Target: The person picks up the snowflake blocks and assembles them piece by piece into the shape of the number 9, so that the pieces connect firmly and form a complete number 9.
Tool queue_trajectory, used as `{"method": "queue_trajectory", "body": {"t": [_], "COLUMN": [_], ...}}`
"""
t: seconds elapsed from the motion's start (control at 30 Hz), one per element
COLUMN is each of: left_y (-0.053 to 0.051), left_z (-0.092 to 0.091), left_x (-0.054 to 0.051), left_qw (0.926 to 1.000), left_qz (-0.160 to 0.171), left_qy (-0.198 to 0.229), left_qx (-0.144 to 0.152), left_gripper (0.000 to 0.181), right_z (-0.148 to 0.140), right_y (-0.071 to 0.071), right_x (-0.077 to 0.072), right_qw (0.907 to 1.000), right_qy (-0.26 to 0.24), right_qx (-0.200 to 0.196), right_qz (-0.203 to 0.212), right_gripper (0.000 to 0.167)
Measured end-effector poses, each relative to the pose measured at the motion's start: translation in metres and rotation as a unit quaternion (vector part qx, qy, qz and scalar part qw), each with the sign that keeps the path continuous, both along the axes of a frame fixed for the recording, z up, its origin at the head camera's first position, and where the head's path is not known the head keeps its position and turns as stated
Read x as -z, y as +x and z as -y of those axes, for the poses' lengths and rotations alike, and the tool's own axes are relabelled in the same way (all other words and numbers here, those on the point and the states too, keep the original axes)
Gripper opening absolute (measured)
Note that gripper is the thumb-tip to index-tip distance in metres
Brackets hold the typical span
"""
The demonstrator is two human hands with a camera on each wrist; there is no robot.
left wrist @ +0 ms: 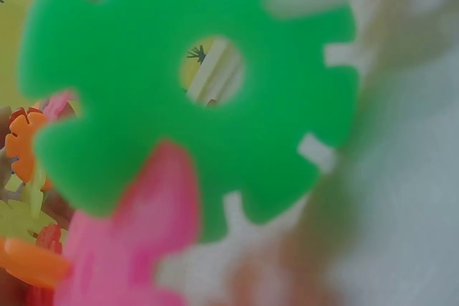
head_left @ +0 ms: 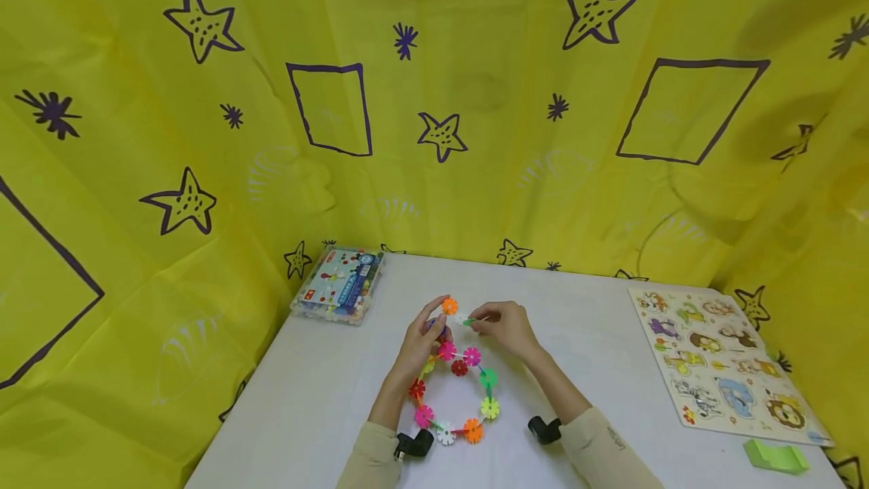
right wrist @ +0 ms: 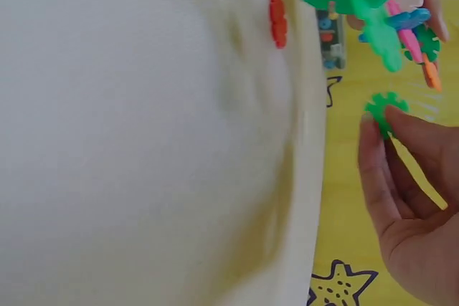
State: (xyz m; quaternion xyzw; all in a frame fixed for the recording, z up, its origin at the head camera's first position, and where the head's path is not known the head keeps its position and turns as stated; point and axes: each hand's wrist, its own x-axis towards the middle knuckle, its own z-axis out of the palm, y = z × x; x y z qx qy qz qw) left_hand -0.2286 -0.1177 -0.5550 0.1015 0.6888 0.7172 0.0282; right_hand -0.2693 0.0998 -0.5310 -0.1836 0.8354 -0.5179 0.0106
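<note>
My left hand (head_left: 413, 349) grips the upper part of a ring of linked snowflake discs (head_left: 424, 416), near a blue disc (head_left: 434, 325) and an orange disc (head_left: 449, 306). The ring, of many colours, hangs down toward my forearms. Between thumb and fingertips my right hand (head_left: 508, 330) pinches a green snowflake disc (right wrist: 384, 109), a little apart from the linked discs in the right wrist view. A white disc (head_left: 460, 318) shows beside it in the head view. A blurred green disc (left wrist: 287, 105), joined to a pink one (left wrist: 115, 263), fills most of the left wrist view.
A red disc (head_left: 459, 368) shows inside the ring. At the back left of the white table (head_left: 305, 398) stands a clear box (head_left: 339, 289) of coloured pieces. To the right lie an animal puzzle board (head_left: 713, 353) and a green block (head_left: 776, 456). A yellow curtain (head_left: 475, 202) hangs behind.
</note>
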Motion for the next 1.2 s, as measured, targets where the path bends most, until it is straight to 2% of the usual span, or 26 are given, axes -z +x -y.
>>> {"method": "queue_trajectory", "body": {"t": [0.13, 0.33, 0.5, 0.7, 0.8, 1.0, 1.2], "left_y": [0.0, 0.001, 0.001, 0.0, 0.001, 0.0, 0.001], "left_z": [-0.001, -0.001, -0.002, -0.002, -0.001, -0.002, -0.005], "left_x": [0.0, 0.001, 0.0, 0.0, 0.001, 0.003, 0.005], "left_qw": [1.0, 0.9999, 0.9998, 0.9999, 0.9997, 0.9995, 0.9998], "left_qz": [0.001, -0.005, -0.005, -0.001, -0.009, -0.013, -0.01], "left_qy": [0.0, -0.013, -0.017, -0.014, -0.018, -0.03, -0.015], "left_qx": [0.001, 0.007, 0.011, 0.008, 0.01, 0.005, 0.0], "left_gripper": [0.051, 0.049, 0.05, 0.048, 0.049, 0.048, 0.048], "right_z": [0.0, 0.001, 0.002, 0.004, 0.005, 0.008, 0.008], "right_y": [-0.001, -0.004, -0.003, 0.0, 0.001, 0.001, 0.002], "right_x": [-0.007, -0.009, -0.01, -0.013, -0.014, -0.013, -0.011], "right_qw": [0.9969, 0.9924, 0.9917, 0.9933, 0.9932, 0.9876, 0.9814], "right_qy": [-0.077, -0.122, -0.126, -0.108, -0.099, -0.104, -0.099], "right_qx": [0.013, -0.01, -0.013, 0.008, 0.012, -0.009, -0.017], "right_qz": [-0.004, -0.015, -0.023, -0.041, -0.061, -0.117, -0.164], "right_gripper": [0.006, 0.011, 0.011, 0.01, 0.01, 0.012, 0.015]}}
